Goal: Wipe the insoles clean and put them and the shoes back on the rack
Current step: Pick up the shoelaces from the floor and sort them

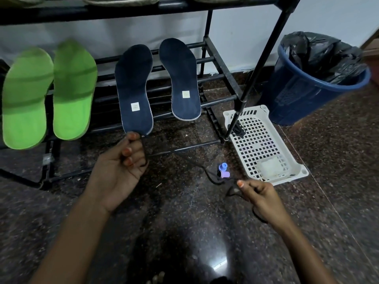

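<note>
Two green insoles (24, 99) (72, 89) and two navy insoles (134, 89) (181, 76) lean side by side on the black rack's (223, 78) lower bars. Pale shoe soles (119, 1) show on the shelf above. My left hand (123, 162) is palm up just below the left navy insole's heel, its fingers curled round a black shoelace (209, 175). The lace trails over the floor to my right hand (258, 195), which pinches its other end between thumb and fingers.
A white perforated basket (264, 144) lies on the floor right of the rack, holding a dark lace bundle and a pale pad. Behind it stands a blue bin (303, 99) lined with a black bag. Small purple and blue plastic pieces (223, 171) lie on the dark granite floor.
</note>
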Demonstrator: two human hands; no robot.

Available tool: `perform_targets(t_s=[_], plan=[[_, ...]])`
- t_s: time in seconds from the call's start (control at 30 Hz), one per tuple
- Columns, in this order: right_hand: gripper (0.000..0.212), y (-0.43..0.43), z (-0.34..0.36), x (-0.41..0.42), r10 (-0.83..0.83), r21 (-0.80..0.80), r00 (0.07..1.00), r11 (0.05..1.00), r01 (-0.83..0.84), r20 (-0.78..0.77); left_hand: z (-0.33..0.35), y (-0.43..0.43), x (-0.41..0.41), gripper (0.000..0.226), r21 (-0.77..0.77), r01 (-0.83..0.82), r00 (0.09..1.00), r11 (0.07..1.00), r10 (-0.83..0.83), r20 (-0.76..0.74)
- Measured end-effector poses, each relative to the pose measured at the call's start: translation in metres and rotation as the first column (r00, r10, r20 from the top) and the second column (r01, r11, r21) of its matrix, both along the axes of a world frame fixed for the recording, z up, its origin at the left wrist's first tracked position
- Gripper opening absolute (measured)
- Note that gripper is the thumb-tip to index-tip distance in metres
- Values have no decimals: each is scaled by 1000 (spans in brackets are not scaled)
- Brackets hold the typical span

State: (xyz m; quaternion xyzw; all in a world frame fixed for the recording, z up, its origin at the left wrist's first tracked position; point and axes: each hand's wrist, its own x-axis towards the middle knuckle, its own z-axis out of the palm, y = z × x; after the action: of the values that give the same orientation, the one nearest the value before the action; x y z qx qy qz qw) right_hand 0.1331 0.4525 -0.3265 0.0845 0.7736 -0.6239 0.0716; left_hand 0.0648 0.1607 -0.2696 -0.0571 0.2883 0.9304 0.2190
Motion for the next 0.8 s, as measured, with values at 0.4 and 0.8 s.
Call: perform_targets(t_s=[0.4, 0.8], plan=[[38, -76, 45, -12, 262, 107, 948, 963, -246, -178, 12, 54, 27, 27, -538, 243, 970, 807, -214, 117], [16, -76, 39, -35, 23, -37, 974, 999, -32, -227, 21, 61, 33, 23, -468, 309, 951, 828, -285, 123]])
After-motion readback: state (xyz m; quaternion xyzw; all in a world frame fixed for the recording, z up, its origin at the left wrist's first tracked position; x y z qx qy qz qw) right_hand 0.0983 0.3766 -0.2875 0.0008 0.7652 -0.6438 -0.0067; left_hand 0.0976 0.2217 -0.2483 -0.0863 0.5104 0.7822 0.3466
